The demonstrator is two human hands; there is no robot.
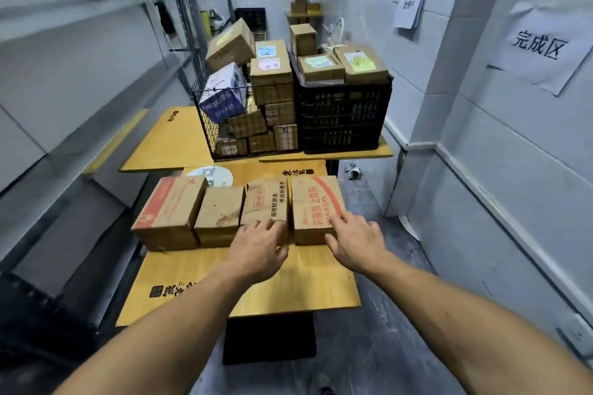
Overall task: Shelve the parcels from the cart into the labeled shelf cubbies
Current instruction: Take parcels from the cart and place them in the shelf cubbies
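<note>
Parcels [221, 208] stand in a flush row on the bench [288, 282], nearer you than the basket [247, 112]. Your left hand [256, 244] and right hand [356, 240] rest on the two rightmost, fingers [340, 221] spread and unclamped, likely choosing one.

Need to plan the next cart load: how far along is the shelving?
Barely started, it seems. Done: no parcels show on the shelves in view. In hand: the left hand rests on the third box of the near row, and the right hand on the rightmost box. Left: all four row boxes, the full wire basket and the black crate.
</note>
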